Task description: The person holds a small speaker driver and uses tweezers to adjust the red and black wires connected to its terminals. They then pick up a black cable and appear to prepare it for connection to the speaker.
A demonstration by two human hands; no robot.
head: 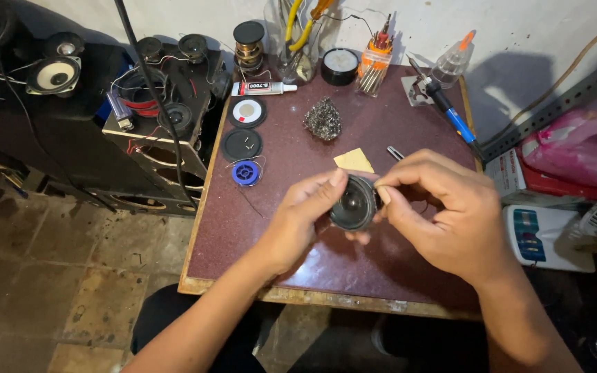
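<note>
Your left hand (297, 220) and right hand (450, 207) meet above the dark red speckled tabletop (271, 228), both grasping a small round black speaker driver (354, 204) tilted toward you; left fingers cup its rim, right fingertips pinch its far edge. Just beyond your knuckles lie a yellow sponge square (354, 160) and a tangled grey wire-wool ball (323, 119). Farther left of your left hand sit a blue solder spool (246, 173) and two black discs (243, 128). A blue-handled soldering iron (450, 110) rests beyond your right hand.
</note>
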